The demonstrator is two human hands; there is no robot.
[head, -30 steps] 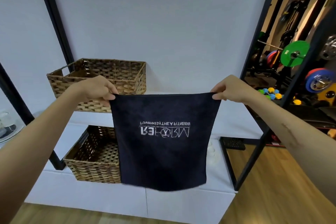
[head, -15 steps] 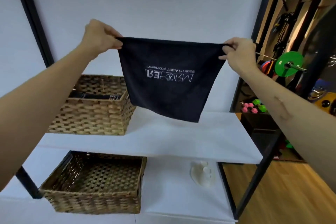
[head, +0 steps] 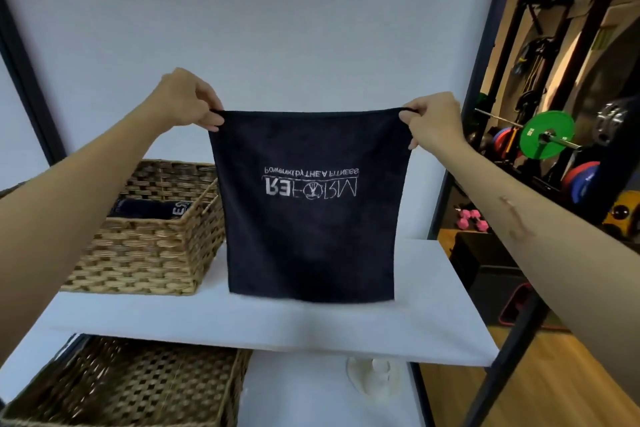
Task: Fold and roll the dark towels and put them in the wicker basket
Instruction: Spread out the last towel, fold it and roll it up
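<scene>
A dark towel point(head: 311, 239) with white upside-down lettering hangs spread flat in front of me. My left hand point(head: 187, 102) pinches its top left corner and my right hand point(head: 433, 120) pinches its top right corner. The towel's lower edge hangs just above or at the white shelf point(head: 277, 322); I cannot tell if it touches. A wicker basket point(head: 145, 253) stands on that shelf to the left of the towel. Inside it lies a rolled dark towel point(head: 149, 210) with white letters.
A second wicker basket point(head: 131, 388) sits on the lower shelf at the bottom left. A white object point(head: 375, 380) lies on that lower shelf. Black frame posts point(head: 453, 163) bound the shelf. Gym weights point(head: 547, 135) and dumbbells stand at the right.
Both hands came down with the towel from high against the wall. It now hangs straight with its lower edge down at the shelf.
</scene>
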